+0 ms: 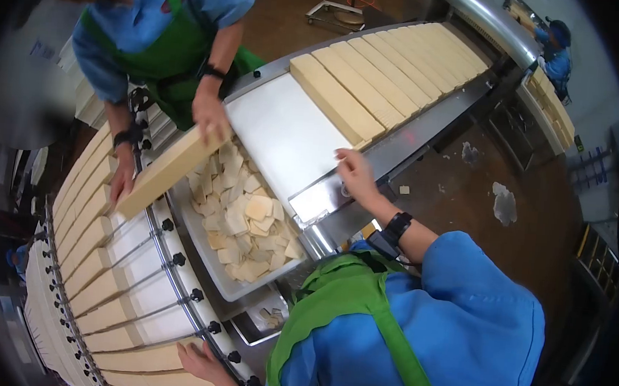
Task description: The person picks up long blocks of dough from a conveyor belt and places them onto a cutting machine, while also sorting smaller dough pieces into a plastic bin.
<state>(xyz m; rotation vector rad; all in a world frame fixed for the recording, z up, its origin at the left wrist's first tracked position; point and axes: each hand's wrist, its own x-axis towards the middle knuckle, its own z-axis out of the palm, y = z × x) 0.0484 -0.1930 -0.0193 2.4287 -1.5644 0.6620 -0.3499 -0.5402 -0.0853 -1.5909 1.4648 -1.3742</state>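
Observation:
My left hand [202, 366] is at the near end of a long pale yellow block [141, 359], which looks like cheese and lies in a lane of the slanted rack. The fingers are bent over the end of that block, and its underside is hidden. Over the metal edge of the white conveyor [273, 144], my right hand [356, 173] is raised with fingers loosely apart and nothing in it. Just beyond its fingertips is the end of the first block [334, 101] in a row of similar blocks on the conveyor.
Opposite, a co-worker in a green apron [171, 61] holds another long block [171, 171] in both hands. Below it, a grey bin [234, 288] holds many pale cut pieces [254, 218]. Black knobs [178, 259] line the rack. Another person [554, 56] is far right.

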